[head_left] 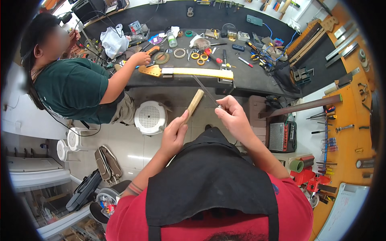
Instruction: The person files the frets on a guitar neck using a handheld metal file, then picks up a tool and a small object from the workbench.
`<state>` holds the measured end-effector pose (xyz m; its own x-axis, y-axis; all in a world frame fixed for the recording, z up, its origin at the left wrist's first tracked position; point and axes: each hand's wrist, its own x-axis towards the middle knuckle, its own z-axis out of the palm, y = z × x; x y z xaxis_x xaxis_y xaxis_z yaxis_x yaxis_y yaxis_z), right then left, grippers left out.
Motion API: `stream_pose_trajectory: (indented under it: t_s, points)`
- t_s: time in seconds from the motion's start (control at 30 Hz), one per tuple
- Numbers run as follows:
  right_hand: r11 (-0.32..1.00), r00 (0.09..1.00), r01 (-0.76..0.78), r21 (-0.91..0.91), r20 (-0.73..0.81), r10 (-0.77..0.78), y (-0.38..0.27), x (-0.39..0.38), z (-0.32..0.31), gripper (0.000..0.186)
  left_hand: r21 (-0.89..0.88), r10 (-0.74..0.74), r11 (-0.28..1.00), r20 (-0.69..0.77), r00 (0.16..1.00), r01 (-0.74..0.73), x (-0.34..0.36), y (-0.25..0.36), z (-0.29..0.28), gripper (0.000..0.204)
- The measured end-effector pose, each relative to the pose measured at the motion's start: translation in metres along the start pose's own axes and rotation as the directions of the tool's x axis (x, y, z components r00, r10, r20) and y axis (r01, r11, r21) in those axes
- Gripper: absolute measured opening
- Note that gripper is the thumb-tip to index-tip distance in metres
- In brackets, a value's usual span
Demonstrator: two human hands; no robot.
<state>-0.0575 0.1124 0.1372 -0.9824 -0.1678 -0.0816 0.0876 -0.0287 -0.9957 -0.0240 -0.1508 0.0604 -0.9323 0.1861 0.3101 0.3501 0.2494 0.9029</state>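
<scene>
My left hand is closed around the lower end of a short, light-brown wooden bar, which tilts up and to the right. In my right hand is a long, thin, dark metal strip, perhaps a file, pinched near its lower end. Its far tip reaches up toward the bench edge, and the two pieces appear apart. Beyond them a guitar neck lies along the bench front, its fingerboard covered in pale yellow and its headstock to the left. A small block supports its right end.
At the left, a co-worker reaches over the bench with an orange-handled tool. Tape rolls, a red marker and several tools litter it. A white stool stands below; a wooden beam juts in at right.
</scene>
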Motion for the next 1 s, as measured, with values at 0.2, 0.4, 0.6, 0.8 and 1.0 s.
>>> stream_pose_trajectory:
  t_s: [0.2, 0.4, 0.6, 0.8, 1.0]
  points:
    - [0.993, 0.988, -0.119, -0.006, 0.099, 0.119, 0.001, -0.016, 0.015, 0.017, -0.196, -0.150, 0.975, -0.244, 0.958, 0.103, 0.036, 0.009, -0.022, 0.047]
    - [0.978, 0.986, -0.160, 0.137, 0.076, 0.150, 0.002, -0.007, -0.004, 0.017, 0.005, -0.009, 1.000, 0.096, 0.995, 0.009, -0.006, 0.000, 0.000, 0.048]
    - [0.993, 0.992, -0.113, 0.013, 0.055, 0.112, 0.006, -0.001, -0.004, 0.014, -0.055, -0.098, 0.994, -0.107, 0.989, 0.092, 0.055, 0.014, 0.011, 0.048]
    - [0.991, 0.975, -0.088, 0.098, -0.195, 0.105, 0.004, 0.022, -0.067, 0.032, 0.075, 0.132, 0.985, 0.262, 0.956, -0.156, 0.042, 0.010, 0.055, 0.050]
    - [0.986, 0.987, -0.127, 0.111, -0.087, 0.137, 0.015, 0.046, -0.095, 0.057, 0.033, 0.085, 0.996, -0.144, 0.986, -0.081, 0.131, 0.015, 0.087, 0.048]
